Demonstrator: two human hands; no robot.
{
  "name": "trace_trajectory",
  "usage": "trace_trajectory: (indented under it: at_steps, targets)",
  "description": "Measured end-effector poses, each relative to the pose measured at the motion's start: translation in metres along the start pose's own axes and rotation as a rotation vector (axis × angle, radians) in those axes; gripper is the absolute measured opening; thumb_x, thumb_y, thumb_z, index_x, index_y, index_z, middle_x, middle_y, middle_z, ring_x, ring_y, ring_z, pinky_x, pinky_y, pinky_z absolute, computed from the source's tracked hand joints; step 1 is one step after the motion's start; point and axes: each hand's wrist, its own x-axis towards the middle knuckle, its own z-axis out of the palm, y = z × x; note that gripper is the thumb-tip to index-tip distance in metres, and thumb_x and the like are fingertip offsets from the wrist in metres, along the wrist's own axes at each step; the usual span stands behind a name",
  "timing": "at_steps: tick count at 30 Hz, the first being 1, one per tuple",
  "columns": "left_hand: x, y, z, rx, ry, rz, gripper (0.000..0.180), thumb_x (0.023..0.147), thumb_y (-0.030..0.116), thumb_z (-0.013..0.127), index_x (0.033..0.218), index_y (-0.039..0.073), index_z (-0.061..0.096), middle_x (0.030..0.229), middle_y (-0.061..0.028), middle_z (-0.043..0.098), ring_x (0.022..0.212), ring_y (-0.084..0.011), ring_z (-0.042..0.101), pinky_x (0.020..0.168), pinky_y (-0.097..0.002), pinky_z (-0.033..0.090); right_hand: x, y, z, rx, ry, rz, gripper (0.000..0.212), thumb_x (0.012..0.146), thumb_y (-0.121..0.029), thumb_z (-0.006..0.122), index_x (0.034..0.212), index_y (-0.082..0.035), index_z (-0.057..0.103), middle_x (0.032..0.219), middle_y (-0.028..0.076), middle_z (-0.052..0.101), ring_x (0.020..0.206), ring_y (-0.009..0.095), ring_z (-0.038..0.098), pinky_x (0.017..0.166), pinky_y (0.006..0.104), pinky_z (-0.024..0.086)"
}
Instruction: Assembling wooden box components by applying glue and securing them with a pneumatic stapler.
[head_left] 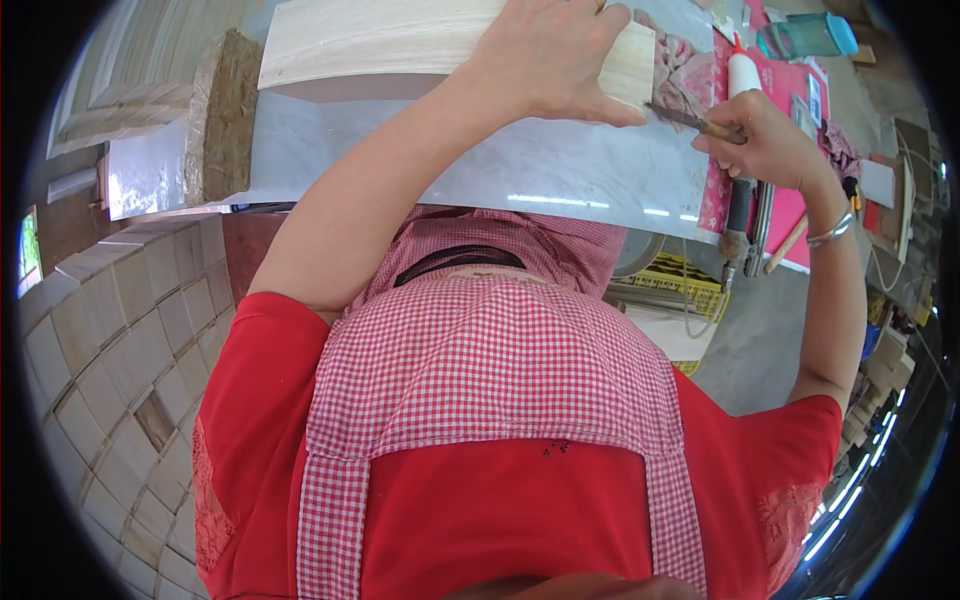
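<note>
My left hand (pixel 550 55) clamps the pale wooden board (pixel 380 40) flat on the workbench (pixel 560 170), its long axis running left-right, while my right hand (pixel 765 140), closed around a thin brush (pixel 690 120), touches the board's right end.

Pale wooden board (pixel 380 40) and a thin brush (pixel 695 122) on the far worktop

The board is long, light-grained and lies flat across the far side, its right end under the left hand (pixel 550 55). The brush, gripped in the right hand (pixel 765 140), points left, with its tip touching the board's right end face.
</note>
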Motion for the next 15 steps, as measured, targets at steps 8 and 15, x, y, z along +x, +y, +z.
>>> trace_trajectory:
  at_steps: [8,15]
  targets:
    - [-0.009,0.005,0.011,0.378,0.237,0.051,0.079,0.066,0.062,0.076,0.111,-0.001,0.059,0.102,-0.0192,0.061,0.1,-0.0334,0.058,0.085,-0.0448,0.042,-0.007,0.002,0.015,0.116,0.099,-0.033,0.023,0.089,-0.015,0.07,0.08,0.004,0.059,0.06,0.014,0.054,0.056,0.022,0.06,0.057,0.0363,0.046]
    - [-0.001,-0.001,0.0,-0.016,0.004,-0.001,0.081,0.065,0.061,0.078,0.112,-0.001,0.059,0.105,-0.0192,0.061,0.103,-0.0335,0.058,0.087,-0.0451,0.042,-0.017,0.01,0.051,-0.213,0.71,-0.206,0.019,0.088,-0.014,0.07,0.095,0.002,0.062,0.067,0.016,0.056,0.059,0.029,0.058,0.059,0.0404,0.046]
